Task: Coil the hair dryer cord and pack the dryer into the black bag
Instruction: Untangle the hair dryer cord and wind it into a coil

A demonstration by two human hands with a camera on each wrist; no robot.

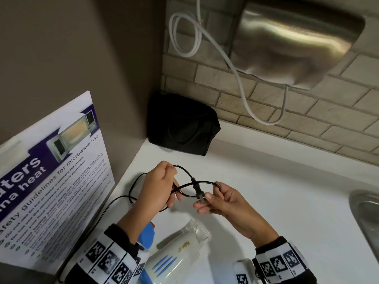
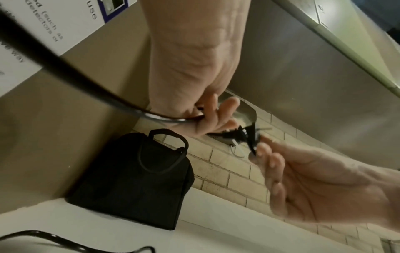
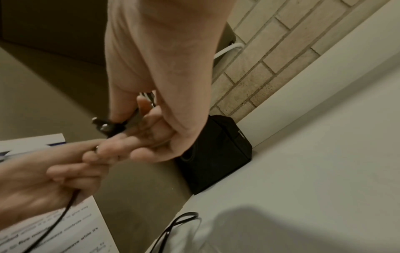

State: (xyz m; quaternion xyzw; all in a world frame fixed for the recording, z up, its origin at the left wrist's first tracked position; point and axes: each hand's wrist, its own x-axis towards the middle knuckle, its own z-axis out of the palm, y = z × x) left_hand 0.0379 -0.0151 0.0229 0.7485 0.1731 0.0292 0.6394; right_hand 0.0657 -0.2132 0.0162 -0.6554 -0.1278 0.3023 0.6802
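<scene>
The white and blue hair dryer (image 1: 176, 253) lies on the white desk (image 1: 276, 191) nearest the camera, below both hands. The left hand (image 1: 158, 187) grips loops of the black cord (image 1: 185, 191), while the right hand (image 1: 223, 199) pinches the plug (image 1: 200, 195) just beside it. The black bag (image 1: 182, 124) stands in the far corner, well apart

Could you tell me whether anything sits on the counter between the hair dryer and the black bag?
No solid object does. The hair dryer lies near the front edge, and the black bag stands in the back corner. Between them, only both hands hold the looped cord above the white counter.
</scene>
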